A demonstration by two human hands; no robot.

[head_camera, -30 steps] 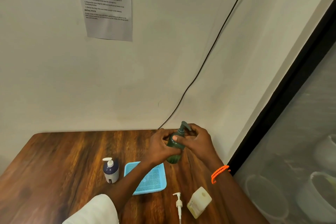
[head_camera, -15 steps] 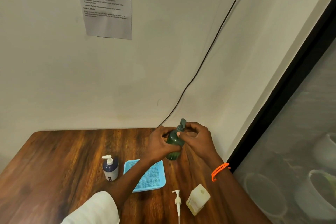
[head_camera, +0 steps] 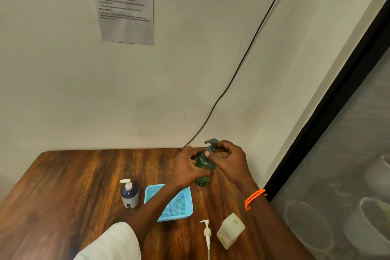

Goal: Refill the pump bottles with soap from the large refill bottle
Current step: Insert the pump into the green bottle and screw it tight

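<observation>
A dark green pump bottle (head_camera: 203, 168) stands near the back right of the wooden table (head_camera: 73, 181). My left hand (head_camera: 185, 167) wraps its body from the left. My right hand (head_camera: 229, 159) pinches the collar under its grey-green pump head (head_camera: 211, 142). A navy pump bottle (head_camera: 129, 194) with a white pump stands to the left. A pale square bottle (head_camera: 230, 230) with an open mouth stands near the front edge, and a loose white pump (head_camera: 207, 233) lies beside it.
A light blue mesh tray (head_camera: 179, 205) lies between the navy bottle and the green one, partly under my left forearm. The wall with a printed sheet (head_camera: 124, 4) and a black cable (head_camera: 242, 63) rises behind the table. A dark-framed glass panel (head_camera: 348, 154) borders the right side.
The green pump head has turned, its nozzle swinging from pointing right to pointing left. My right hand's fingers have shifted around the collar. The other bottles have stayed put.
</observation>
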